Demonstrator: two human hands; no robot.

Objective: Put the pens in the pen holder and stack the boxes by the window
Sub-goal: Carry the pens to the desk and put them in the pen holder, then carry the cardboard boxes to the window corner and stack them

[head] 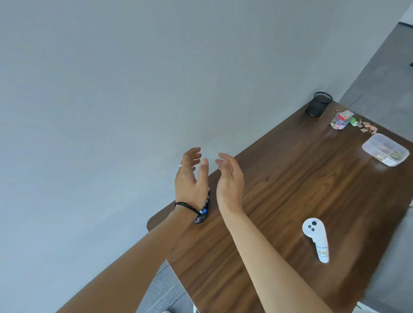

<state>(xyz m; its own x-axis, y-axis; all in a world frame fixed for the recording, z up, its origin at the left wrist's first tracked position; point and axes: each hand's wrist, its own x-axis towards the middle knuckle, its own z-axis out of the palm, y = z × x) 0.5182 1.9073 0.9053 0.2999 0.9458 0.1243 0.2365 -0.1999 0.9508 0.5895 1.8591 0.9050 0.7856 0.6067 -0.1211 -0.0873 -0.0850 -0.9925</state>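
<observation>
**Above the counter: two hands raised, holding nothing**

Over the near-left edge of the wooden counter, both forearms reached forward and up. The left hand stood with its back to the camera, fingers loosely spread and relaxed, gripping nothing; one ring on a finger, one dark braided bracelet at the wrist. The right hand faced it, palm turned inward, fingers slack and apart, likewise empty. The two hands were near each other but not touching.

Counted on the counter:
- One black mesh pen holder, upright at the far corner against the wall.
- One clear plastic box, lidded, near the far right edge.
- One scatter of small coloured items, between holder and box; too small to count.
- One white handheld controller, lying flat, labelled.
- One dark object, partly hidden behind the left wrist.
</observation>
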